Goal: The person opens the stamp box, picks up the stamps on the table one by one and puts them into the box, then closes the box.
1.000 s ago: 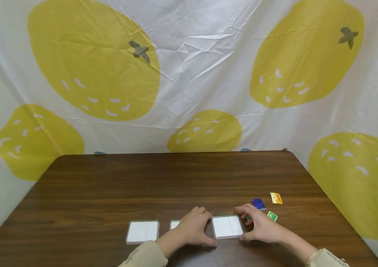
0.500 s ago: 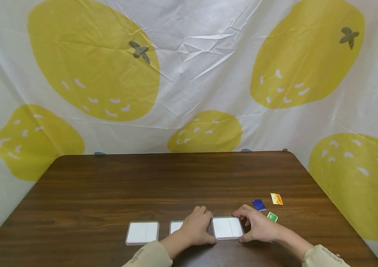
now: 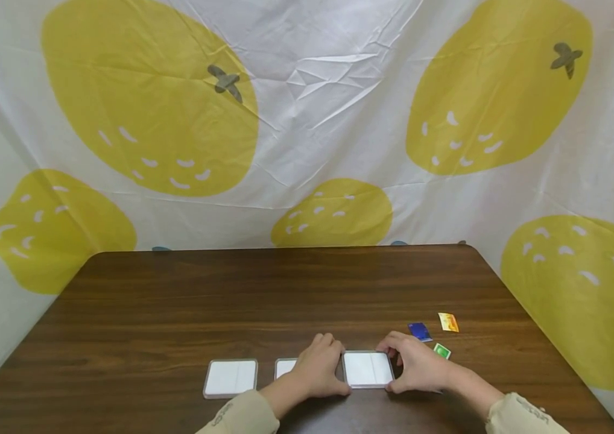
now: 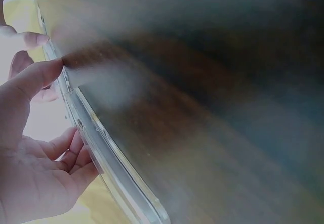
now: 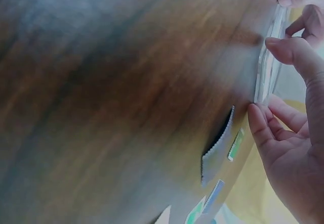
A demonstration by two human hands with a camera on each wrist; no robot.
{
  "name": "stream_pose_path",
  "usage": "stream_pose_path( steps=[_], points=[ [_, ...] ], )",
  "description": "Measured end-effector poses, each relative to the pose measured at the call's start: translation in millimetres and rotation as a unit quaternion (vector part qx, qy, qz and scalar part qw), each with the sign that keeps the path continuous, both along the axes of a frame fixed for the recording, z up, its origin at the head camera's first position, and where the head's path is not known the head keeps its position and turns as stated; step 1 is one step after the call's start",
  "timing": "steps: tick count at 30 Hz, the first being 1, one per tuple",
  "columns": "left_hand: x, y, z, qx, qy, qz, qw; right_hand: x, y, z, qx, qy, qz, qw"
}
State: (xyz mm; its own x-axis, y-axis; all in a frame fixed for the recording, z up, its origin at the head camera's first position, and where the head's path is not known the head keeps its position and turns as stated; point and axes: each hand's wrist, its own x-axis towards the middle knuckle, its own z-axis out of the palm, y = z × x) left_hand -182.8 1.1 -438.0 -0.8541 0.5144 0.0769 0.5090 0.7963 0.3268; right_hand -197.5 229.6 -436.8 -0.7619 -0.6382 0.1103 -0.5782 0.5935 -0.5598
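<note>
Three clear, white-backed flat plastic cases lie in a row near the table's front in the head view. My left hand [image 3: 318,369] holds the left side of the rightmost case [image 3: 368,369], thumb at its near corner. On the opposite side my right hand [image 3: 420,364] grips that case between thumb and bent fingers. The case lies flat. My left hand and wrist partly cover the middle case [image 3: 285,366]. Beyond my right hand lie small stamps: a blue stamp [image 3: 420,331], an orange stamp [image 3: 449,322] and a green stamp [image 3: 441,351].
The third case [image 3: 230,378] lies to the left on the brown wooden table [image 3: 204,301]. A curled stamp [image 5: 217,148] with a toothed edge stands off the tabletop in the right wrist view. Behind the table hangs a white cloth [image 3: 329,132] with yellow fruit prints.
My right hand's fingers have drawn in from beyond the case onto its right side. The left hand has barely shifted, its thumb staying by the near left corner. The stamps lie still.
</note>
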Motion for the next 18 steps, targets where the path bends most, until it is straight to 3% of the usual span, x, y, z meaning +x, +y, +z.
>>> stream_pose_path(
  steps=[18],
  points=[
    [-0.4, 0.3, -0.4, -0.003, -0.003, 0.006, 1.0, -0.5, 6.6, 1.1, -0.031, -0.019, 0.001, 0.999]
  ],
)
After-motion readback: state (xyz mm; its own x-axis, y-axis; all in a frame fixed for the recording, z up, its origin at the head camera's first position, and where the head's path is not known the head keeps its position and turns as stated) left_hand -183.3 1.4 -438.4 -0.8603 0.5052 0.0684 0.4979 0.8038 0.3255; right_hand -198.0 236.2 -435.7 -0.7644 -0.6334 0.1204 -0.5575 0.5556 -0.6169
